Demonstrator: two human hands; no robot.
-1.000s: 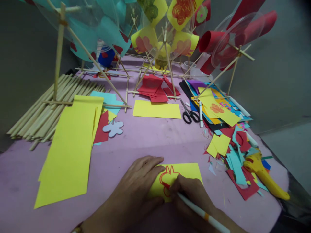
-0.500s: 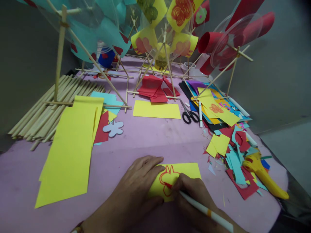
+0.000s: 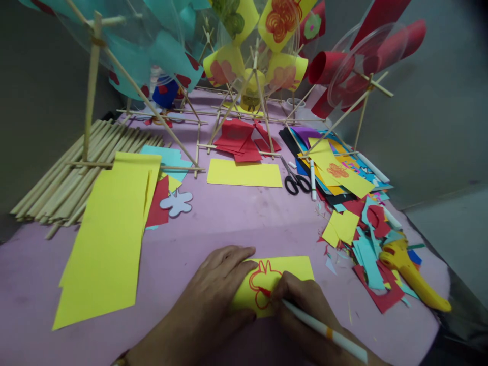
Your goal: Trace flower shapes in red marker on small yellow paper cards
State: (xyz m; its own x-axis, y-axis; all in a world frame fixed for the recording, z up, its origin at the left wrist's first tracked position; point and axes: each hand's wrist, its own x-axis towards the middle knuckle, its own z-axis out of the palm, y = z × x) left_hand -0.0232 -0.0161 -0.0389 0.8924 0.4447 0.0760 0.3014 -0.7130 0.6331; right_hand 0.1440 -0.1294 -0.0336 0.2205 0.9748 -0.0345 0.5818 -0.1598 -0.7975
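A yellow paper strip [image 3: 297, 267] lies on the table in front of me, bearing a red outline shaped like a butterfly. My left hand [image 3: 221, 282] rests on its left end, fingers stretched out and pressing it flat. In my right hand [image 3: 301, 305] is a white felt-tip pen [image 3: 328, 331] with an orange band, its red tip against the drawing. Part of the outline is hidden behind my right fingers. A grey butterfly cutout [image 3: 176, 203] lies farther off to the left.
Yellow sheets [image 3: 102, 244] and wooden sticks [image 3: 57, 178] lie left. Scissors [image 3: 295, 181] sit beside another yellow strip [image 3: 244, 173]. At right are paper scraps [image 3: 368, 259] and a yellow glue gun [image 3: 415, 277]. Stick frames with paper pinwheels [image 3: 253, 56] stand at the back.
The view has shifted very slightly. My left hand stays on the paper, and the pen tip has barely moved on the butterfly's lower wing.
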